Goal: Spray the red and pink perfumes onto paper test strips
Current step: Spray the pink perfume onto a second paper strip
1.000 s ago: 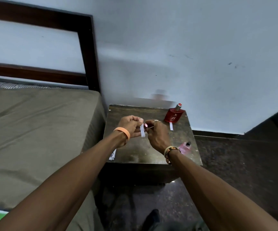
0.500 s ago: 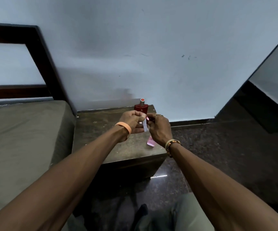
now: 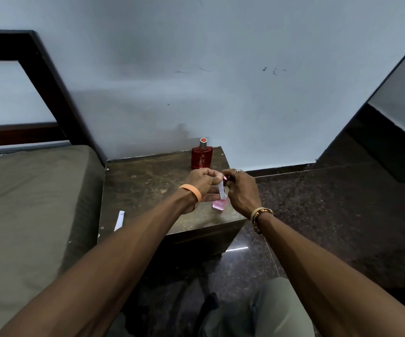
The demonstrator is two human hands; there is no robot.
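The red perfume bottle [image 3: 202, 157] stands upright at the back of the small dark table [image 3: 148, 181]. A pink perfume bottle [image 3: 219, 205] lies on the table just below my hands. My left hand [image 3: 202, 182] pinches a white paper test strip [image 3: 221, 189], which hangs down over the pink bottle. Right beside it, my right hand [image 3: 241, 190] grips a small shiny red object [image 3: 225, 178] against the strip's top; what the object is cannot be told. A second white strip [image 3: 119, 220] lies at the table's left front edge.
A bed with an olive mattress [image 3: 31, 203] and a dark headboard [image 3: 50, 88] adjoins the table on the left. The wall stands right behind the table. Dark speckled floor [image 3: 330, 215] spreads to the right. My knees show at the bottom.
The view has swung, so the table sits further left. Both hands stay together with the strip and now hover over the pink bottle at the table's right side.
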